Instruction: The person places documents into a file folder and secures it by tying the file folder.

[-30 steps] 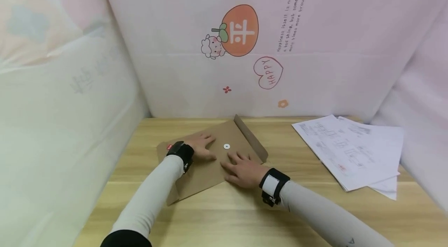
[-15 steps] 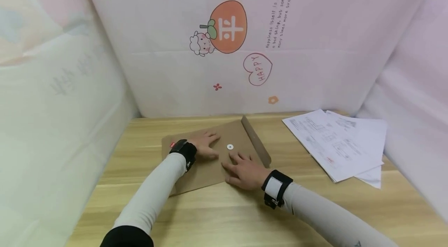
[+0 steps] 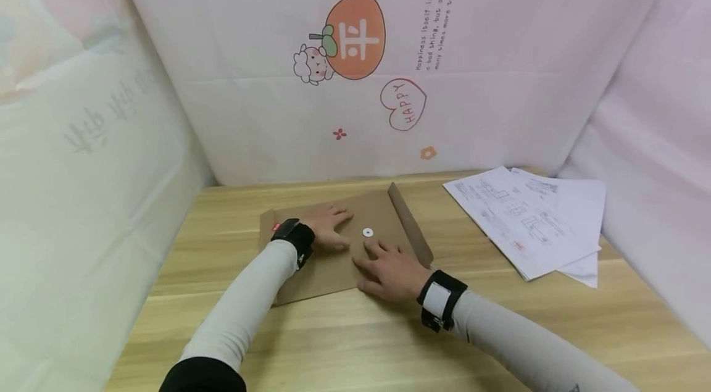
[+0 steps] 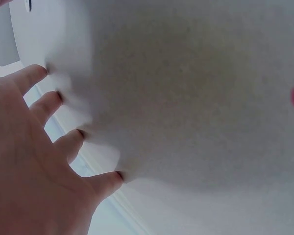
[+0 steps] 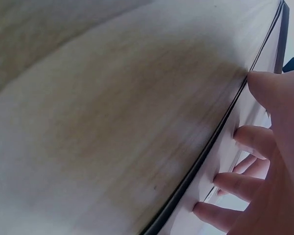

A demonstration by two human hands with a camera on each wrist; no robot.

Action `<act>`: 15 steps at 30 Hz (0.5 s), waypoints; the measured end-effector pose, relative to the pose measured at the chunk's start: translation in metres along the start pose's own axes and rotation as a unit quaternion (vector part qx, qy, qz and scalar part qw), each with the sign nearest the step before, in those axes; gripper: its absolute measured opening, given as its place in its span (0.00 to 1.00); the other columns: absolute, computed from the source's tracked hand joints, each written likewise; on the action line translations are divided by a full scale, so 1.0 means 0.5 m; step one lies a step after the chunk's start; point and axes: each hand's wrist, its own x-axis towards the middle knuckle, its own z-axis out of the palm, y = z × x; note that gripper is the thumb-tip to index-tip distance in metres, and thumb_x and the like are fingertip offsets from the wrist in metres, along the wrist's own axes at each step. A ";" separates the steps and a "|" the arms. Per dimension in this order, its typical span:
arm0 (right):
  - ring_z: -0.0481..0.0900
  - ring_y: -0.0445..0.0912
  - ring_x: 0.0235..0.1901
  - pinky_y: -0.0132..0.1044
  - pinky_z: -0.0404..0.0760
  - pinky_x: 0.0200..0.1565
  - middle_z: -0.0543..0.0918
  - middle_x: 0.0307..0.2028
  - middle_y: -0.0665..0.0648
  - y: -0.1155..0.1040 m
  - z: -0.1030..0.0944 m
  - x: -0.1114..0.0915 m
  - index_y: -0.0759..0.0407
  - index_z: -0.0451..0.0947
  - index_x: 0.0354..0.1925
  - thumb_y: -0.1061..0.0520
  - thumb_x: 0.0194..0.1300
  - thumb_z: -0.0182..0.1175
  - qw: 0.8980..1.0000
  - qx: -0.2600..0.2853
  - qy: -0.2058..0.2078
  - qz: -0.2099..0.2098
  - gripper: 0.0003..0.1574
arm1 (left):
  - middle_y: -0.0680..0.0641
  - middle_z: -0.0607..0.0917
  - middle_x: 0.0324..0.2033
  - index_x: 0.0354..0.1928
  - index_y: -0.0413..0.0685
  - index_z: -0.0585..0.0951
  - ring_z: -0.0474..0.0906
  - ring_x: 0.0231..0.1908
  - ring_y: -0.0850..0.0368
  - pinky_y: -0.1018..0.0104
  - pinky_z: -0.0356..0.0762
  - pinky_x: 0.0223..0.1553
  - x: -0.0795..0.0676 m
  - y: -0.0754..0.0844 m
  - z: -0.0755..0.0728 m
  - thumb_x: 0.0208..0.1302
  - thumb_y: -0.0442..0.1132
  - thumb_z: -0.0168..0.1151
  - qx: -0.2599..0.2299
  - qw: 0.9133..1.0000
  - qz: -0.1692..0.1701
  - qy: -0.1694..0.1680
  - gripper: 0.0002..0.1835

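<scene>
A brown kraft-paper document envelope [image 3: 328, 278] lies slightly askew on the wooden table, with a raised flap [image 3: 410, 222] along its right end. A white round button [image 3: 368, 232] sits on its face, and a small red label [image 3: 275, 226] is partly covered by the left wristband. My left hand [image 3: 326, 225] rests on the upper part, fingers spread; in the left wrist view its fingertips touch the paper. Below the button, my right hand [image 3: 391, 271] rests on the near edge. The right wrist view shows its thumb [image 5: 259, 85] at that edge and fingertips on the face.
Several printed white sheets [image 3: 516, 219] lie overlapping at the table's right rear, close to the envelope's flap. A patterned cloth [image 3: 266, 126] hangs behind the table [image 3: 333, 342], with more pale cloth along both sides.
Both hands have slid the envelope a little to the right, nearer the sheets, and it has turned slightly clockwise. The head view has also shifted. Both hands keep their places on the paper.
</scene>
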 end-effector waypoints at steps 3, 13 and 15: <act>0.65 0.65 0.70 0.71 0.71 0.59 0.61 0.76 0.66 0.001 -0.006 -0.003 0.48 0.70 0.74 0.33 0.76 0.53 1.000 0.000 0.004 -0.005 0.37 | 0.42 0.59 0.79 0.80 0.54 0.61 0.47 0.79 0.39 0.42 0.50 0.75 0.016 -0.020 0.016 0.60 0.71 0.57 -0.001 1.000 0.004 0.010 0.50; 0.61 0.63 0.73 0.69 0.67 0.64 0.61 0.77 0.61 0.049 0.013 -0.008 0.44 0.66 0.76 0.34 0.77 0.49 1.000 0.001 0.007 0.003 0.36 | 0.40 0.58 0.79 0.80 0.49 0.60 0.46 0.79 0.39 0.43 0.50 0.76 -0.029 0.038 -0.034 0.65 0.61 0.60 -0.001 1.000 -0.011 -0.016 0.46; 0.62 0.64 0.72 0.69 0.66 0.64 0.62 0.76 0.62 0.060 0.009 -0.008 0.45 0.65 0.77 0.35 0.78 0.49 1.000 -0.002 0.003 0.003 0.36 | 0.40 0.58 0.79 0.80 0.48 0.60 0.47 0.79 0.38 0.43 0.50 0.75 -0.030 0.038 -0.035 0.65 0.61 0.60 -0.002 1.000 -0.012 -0.016 0.46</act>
